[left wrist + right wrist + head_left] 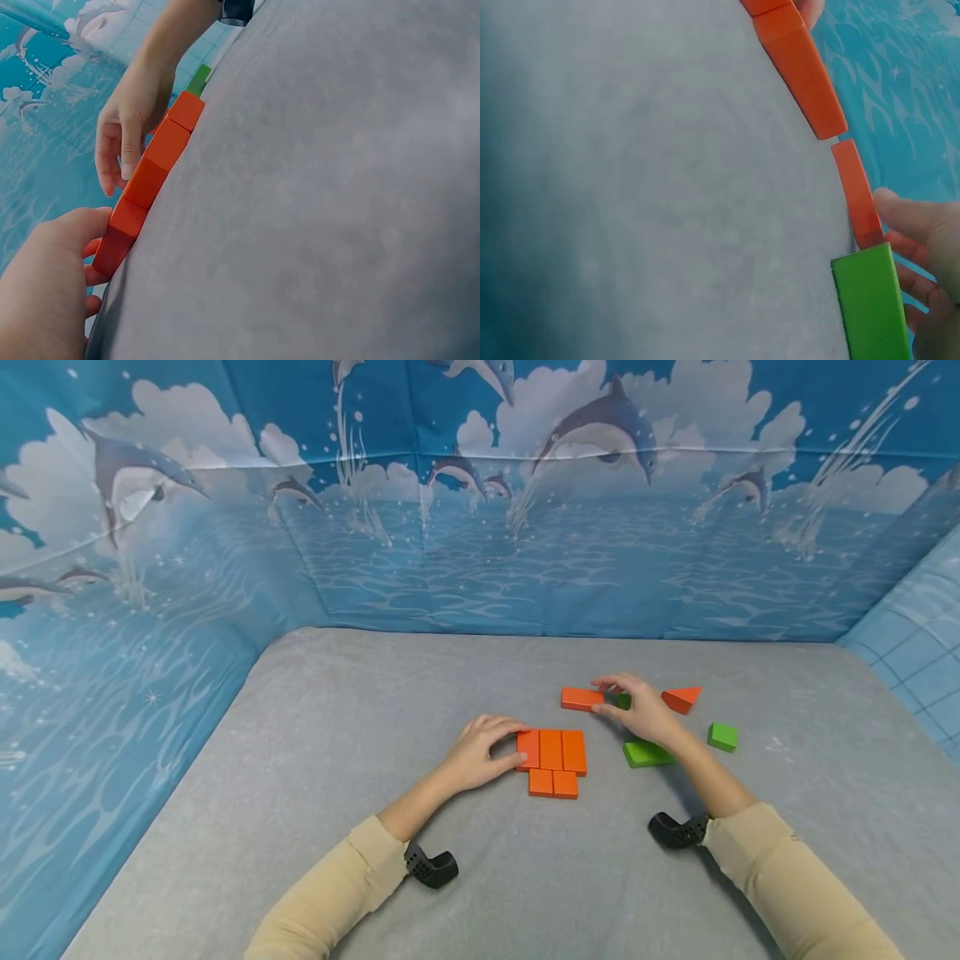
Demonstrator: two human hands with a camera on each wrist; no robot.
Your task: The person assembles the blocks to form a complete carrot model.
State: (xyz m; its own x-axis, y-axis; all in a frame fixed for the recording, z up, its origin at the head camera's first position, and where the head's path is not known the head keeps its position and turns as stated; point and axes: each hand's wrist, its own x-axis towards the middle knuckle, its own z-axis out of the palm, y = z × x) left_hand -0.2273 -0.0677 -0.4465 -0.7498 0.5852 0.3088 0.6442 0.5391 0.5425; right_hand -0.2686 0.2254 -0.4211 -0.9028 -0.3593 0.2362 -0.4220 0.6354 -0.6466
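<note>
Three upright orange blocks (551,750) stand side by side, with two smaller orange blocks (553,783) against their near edge. My left hand (480,753) grips the leftmost one at its left side, thumb at the near end and index finger at the far end. Farther back lies a separate orange block (577,698), lengthwise left to right. My right hand (637,706) holds its right end between thumb and fingers. Behind that hand a dark green piece (622,701) is partly hidden. Under the right forearm sits a long green block (647,754), also seen in the right wrist view (870,300).
An orange triangular block (681,699) and a small green block (723,737) lie to the right of my right hand. Grey cloth (360,710) covers the table. A dolphin-print curtain (480,568) rises along its back and sides. Black devices (431,866) are strapped at both wrists.
</note>
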